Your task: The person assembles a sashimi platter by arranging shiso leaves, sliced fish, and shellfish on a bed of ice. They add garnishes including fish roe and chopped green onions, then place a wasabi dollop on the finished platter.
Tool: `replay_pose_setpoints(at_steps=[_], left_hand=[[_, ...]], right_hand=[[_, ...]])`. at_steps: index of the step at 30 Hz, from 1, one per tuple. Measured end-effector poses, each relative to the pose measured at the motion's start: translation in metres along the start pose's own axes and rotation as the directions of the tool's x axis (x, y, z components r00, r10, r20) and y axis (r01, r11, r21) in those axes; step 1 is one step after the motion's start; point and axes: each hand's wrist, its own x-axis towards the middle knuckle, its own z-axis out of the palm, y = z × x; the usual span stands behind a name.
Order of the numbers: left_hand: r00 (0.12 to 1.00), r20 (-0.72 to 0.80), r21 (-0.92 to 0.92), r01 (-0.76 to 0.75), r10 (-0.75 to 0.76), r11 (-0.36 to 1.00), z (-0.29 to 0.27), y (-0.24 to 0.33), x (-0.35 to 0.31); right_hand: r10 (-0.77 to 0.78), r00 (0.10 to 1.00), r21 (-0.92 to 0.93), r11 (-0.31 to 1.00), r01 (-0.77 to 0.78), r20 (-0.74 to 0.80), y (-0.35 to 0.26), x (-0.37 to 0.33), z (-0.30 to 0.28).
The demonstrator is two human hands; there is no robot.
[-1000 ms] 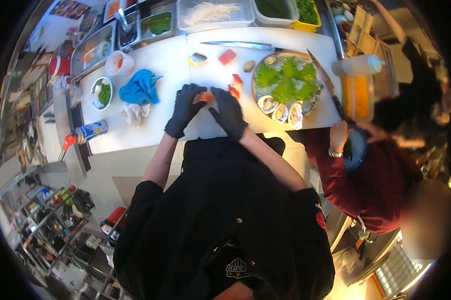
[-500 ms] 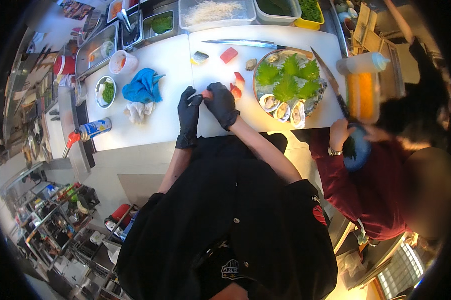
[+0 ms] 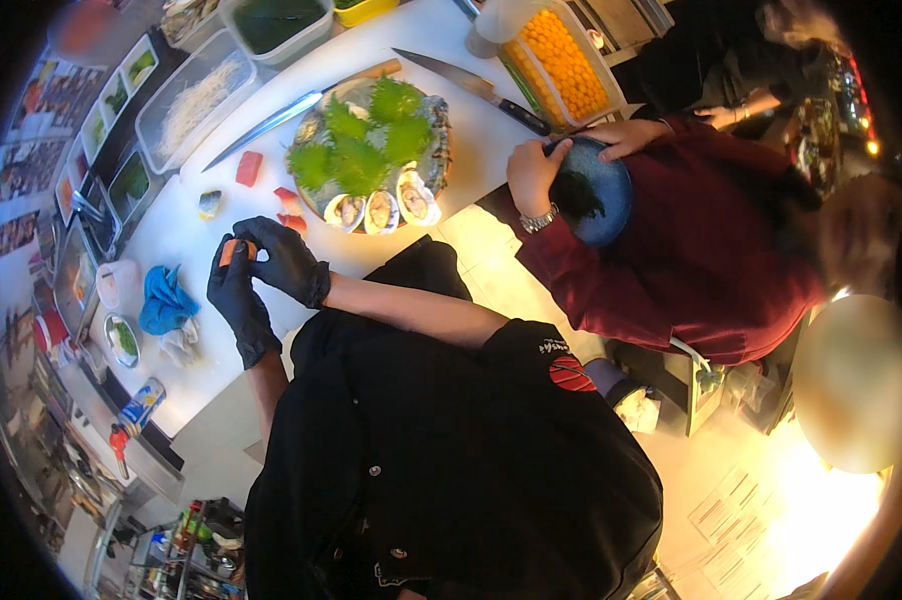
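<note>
Two gloved hands close around a small orange piece

The orange piece [image 3: 233,252] is between the two hands above the white board [image 3: 476,150], mostly covered by dark fingers; whether it touches the board, I cannot tell. The left hand [image 3: 239,300] is half closed, with its fingers bent around the piece. The right hand [image 3: 283,262] is curled, tips against the piece; whether it also grips, I cannot tell. The palms are hidden.

The black gloves are thin and wrinkled. Beyond them lie a blocky red piece [image 3: 250,168], smooth and matte, and frilly green leaves [image 3: 356,150] beside rough-shelled open oysters [image 3: 381,212]. A blue cloth [image 3: 167,300] sits crumpled on the left.

At the right, a co-worker in a dark red sleeve [image 3: 671,250] holds a round blue bowl [image 3: 611,195]; its dark contents are unclear. Strong glare whitens the floor [image 3: 731,500].
</note>
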Motion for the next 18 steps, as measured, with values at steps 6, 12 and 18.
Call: replay_pose_setpoints(at_steps=[6,12,18], left_hand=[[0.999,-0.004,0.043,-0.045,0.045,0.998,0.024,0.009,-0.009],[0.995,0.045,0.055,-0.093,0.09,0.994,0.028,0.009,-0.013],[0.988,0.086,0.141,-0.14,0.128,0.98,0.025,0.004,-0.027]], right_hand=[[0.069,0.997,0.112,0.991,-0.066,-0.021,-0.015,0.006,-0.025],[0.115,0.993,0.189,0.976,-0.108,-0.028,-0.019,0.007,-0.034],[0.22,0.974,0.135,0.965,-0.224,0.042,-0.011,-0.008,-0.038]])
